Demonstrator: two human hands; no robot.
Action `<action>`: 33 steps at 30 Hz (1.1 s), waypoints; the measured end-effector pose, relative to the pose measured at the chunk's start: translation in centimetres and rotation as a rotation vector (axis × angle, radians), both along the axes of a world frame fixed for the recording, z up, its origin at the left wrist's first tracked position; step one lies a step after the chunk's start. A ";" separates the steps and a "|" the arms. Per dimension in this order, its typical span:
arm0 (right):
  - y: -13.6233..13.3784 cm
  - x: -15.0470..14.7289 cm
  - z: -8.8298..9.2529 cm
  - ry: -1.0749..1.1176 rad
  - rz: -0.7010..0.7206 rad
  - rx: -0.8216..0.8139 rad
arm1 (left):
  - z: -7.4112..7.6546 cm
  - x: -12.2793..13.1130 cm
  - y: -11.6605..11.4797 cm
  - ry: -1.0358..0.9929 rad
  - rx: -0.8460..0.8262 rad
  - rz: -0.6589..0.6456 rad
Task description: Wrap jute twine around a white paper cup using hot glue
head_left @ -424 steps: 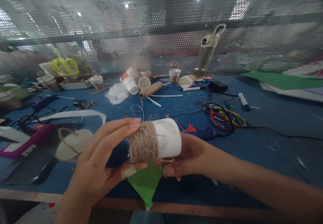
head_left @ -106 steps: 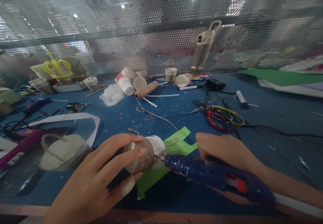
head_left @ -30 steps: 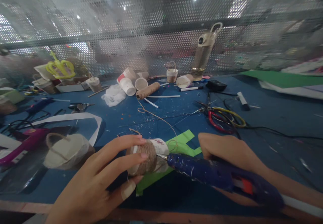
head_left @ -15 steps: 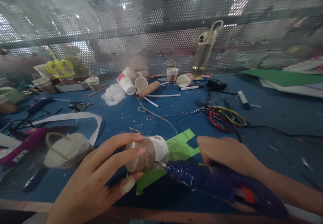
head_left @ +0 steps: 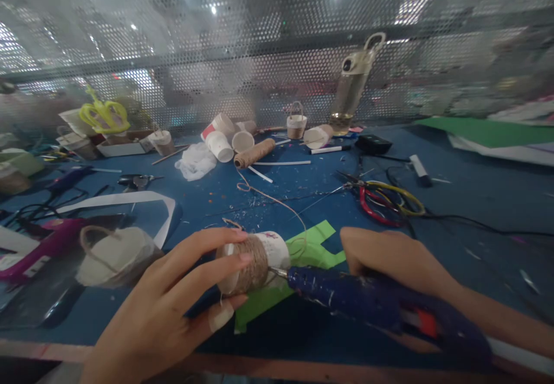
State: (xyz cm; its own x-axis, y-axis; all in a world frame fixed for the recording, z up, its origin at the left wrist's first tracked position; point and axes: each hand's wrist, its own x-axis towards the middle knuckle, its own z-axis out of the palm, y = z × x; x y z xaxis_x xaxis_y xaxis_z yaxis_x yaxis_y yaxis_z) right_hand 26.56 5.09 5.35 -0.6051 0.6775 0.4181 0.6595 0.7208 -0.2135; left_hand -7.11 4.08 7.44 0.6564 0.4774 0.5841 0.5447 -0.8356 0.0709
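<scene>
My left hand (head_left: 173,292) grips a paper cup (head_left: 273,249) lying on its side, with fingers over the jute twine (head_left: 249,266) wound round it. Part of the cup near its right end stays bare and white with a small print. My right hand (head_left: 393,263) is closed round a dark blue hot glue gun (head_left: 346,297). The gun's metal nozzle touches or nearly touches the cup at the edge of the twine. Beneath the cup lies a cut piece of green paper (head_left: 314,245). A loose strand of twine runs back from the cup to a twine roll (head_left: 255,153).
Red and yellow-handled scissors or pliers (head_left: 381,205) lie right of centre with black cables. A basket-like cup (head_left: 116,257) and a magenta glue gun (head_left: 43,248) lie left. Several paper cups (head_left: 220,145), a water bottle (head_left: 350,87) and a perforated metal screen (head_left: 259,32) stand behind.
Little differs. The view has shifted very slightly; the glue gun's nozzle stays at the twine's edge and my left hand keeps its hold on the cup.
</scene>
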 end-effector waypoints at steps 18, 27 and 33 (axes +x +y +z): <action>-0.7 -0.3 2.0 0.271 0.016 -0.113 | 0.1 -0.2 -0.5 0.002 -0.056 -0.075; 1.6 0.6 0.9 0.191 -0.453 -0.058 | 0.3 -0.1 -0.2 -0.113 -0.016 0.016; 2.7 1.4 -0.7 -0.003 -0.406 -0.158 | 0.3 0.0 -0.1 -0.117 0.000 0.033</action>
State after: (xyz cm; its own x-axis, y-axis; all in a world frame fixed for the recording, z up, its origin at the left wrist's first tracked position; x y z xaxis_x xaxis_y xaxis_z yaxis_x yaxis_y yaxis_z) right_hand 27.91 7.76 4.65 -0.2771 0.9164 0.2887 0.8835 0.3611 -0.2983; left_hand -7.15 3.95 7.76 0.5675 0.4976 0.6560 0.5602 -0.8172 0.1354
